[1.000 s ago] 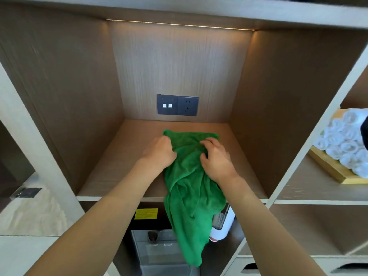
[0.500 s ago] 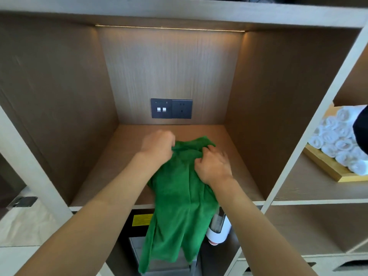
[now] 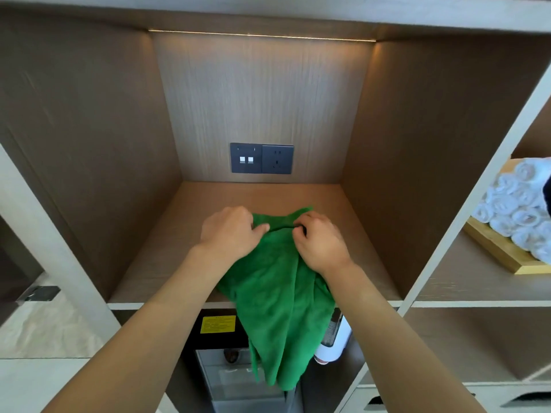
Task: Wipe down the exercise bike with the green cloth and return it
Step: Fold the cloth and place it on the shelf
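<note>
Return step: my left hand (image 3: 231,231) & right hand (image 3: 320,241) pinched green cloth (image 3: 280,296) on shelf (image 3: 155,263); next req'd pulling hanging near end in.

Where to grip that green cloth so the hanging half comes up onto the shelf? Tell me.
Take the green cloth by its draped lower part, from below the shelf front edge. Both hands, left hand and right hand, already pinch the top hem, while the rest hangs loose over the edge.
</note>
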`<state>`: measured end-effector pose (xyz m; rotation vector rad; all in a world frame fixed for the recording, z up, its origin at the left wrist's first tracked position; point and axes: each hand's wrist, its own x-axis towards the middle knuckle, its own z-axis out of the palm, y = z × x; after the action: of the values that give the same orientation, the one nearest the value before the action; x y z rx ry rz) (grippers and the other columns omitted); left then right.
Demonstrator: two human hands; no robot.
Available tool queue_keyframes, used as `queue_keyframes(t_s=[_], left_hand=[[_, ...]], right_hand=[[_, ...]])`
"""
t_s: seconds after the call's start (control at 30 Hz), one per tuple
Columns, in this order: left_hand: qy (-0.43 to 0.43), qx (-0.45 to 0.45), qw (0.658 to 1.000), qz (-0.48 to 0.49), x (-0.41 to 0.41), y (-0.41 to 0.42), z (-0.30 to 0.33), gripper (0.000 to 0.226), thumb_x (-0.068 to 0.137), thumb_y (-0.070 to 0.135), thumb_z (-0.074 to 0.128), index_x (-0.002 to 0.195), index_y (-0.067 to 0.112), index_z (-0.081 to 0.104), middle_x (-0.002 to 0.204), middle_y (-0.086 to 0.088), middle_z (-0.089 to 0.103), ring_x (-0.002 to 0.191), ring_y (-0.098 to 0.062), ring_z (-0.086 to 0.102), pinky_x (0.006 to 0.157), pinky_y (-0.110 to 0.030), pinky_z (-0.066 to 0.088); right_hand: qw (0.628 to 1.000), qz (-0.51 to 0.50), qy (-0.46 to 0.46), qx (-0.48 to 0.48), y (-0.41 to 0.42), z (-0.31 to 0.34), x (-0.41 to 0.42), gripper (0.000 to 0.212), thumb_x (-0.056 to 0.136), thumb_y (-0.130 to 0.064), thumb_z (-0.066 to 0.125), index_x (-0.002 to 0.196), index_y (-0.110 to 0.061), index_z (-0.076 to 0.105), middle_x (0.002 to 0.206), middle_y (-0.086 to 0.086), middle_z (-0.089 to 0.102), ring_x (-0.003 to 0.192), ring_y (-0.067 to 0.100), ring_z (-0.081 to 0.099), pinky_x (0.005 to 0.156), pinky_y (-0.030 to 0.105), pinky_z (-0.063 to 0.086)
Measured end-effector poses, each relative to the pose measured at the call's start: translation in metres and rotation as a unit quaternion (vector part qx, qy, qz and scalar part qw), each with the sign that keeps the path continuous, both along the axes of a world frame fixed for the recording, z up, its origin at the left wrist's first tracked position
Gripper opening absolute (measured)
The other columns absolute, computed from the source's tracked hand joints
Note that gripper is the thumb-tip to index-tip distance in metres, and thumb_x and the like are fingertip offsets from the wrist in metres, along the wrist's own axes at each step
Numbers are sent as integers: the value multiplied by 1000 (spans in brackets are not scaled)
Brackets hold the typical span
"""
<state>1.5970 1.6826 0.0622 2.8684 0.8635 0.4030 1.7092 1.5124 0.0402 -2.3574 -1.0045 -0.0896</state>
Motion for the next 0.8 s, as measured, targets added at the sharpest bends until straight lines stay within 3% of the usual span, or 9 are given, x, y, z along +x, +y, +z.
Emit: queue_keyframes(t_s=[0.07,0.17,0.27,0.37,0.47,0.57,0.67,0.73,0.8], left_hand=[[0,-10,1000,18,-3,2,3,34,99,53,62,95,20,65,94,-4,68,85,-28,63,65,-36,47],[41,-70,997,-3,-7,5,4,42,98,40,67,132,17,58,126,-6,58,106,-28,61,80,-38,51],[50,-129,990,-34,-11,9,11,22,93,25,71,113,16,73,114,-4,65,84,-16,58,66,-30,47],[28,-108,994,-10,-14,9,17,14,83,15,76,90,24,68,100,1,66,86,-20,60,68,-31,47],[-125,-58,990,-24,-14,4,14,25,79,11,78,83,21,55,92,4,58,84,-26,58,68,-33,41],[-303,40,950,-72,-12,2,8,33,73,0,77,86,15,50,96,-2,49,82,-24,52,66,-38,44],[-205,10,978,-28,-6,1,7,58,79,10,87,127,18,56,128,-8,48,118,-33,52,94,-49,55],[-84,-52,995,-1,-4,2,-1,81,84,24,87,151,22,42,145,-9,42,134,-35,45,107,-50,48],[-62,-64,996,-10,-7,3,-11,74,91,27,80,154,22,43,145,-8,47,134,-34,48,108,-47,47]], right_hand=[[997,-15,5,72,-1,-1,-1,22,100,-14,50,99,-5,70,105,10,66,98,34,62,84,44,51],[997,-50,-13,53,-2,2,0,25,98,-7,52,118,-2,67,118,13,59,98,39,62,85,46,53],[998,-45,-18,-42,1,4,-2,33,100,-14,53,130,-7,65,125,11,54,109,36,60,91,42,54],[997,-47,-30,-58,5,3,-5,20,102,-14,51,108,-6,68,112,9,54,103,35,61,83,39,53],[993,-75,-79,33,3,4,-4,13,101,-8,53,101,-2,63,111,14,53,92,38,60,75,41,49],[975,-66,-139,159,-1,7,-6,23,100,-4,58,121,0,64,123,17,54,105,38,59,86,44,53],[998,-29,-40,40,1,4,-4,64,101,-16,61,158,-2,37,161,18,32,147,38,38,121,44,37],[998,-40,32,-46,3,-1,-2,77,103,-27,56,166,-8,16,173,14,11,156,36,25,125,42,31],[994,-42,59,-78,3,-3,0,68,106,-29,47,165,-8,22,174,12,13,154,34,32,120,41,36]])
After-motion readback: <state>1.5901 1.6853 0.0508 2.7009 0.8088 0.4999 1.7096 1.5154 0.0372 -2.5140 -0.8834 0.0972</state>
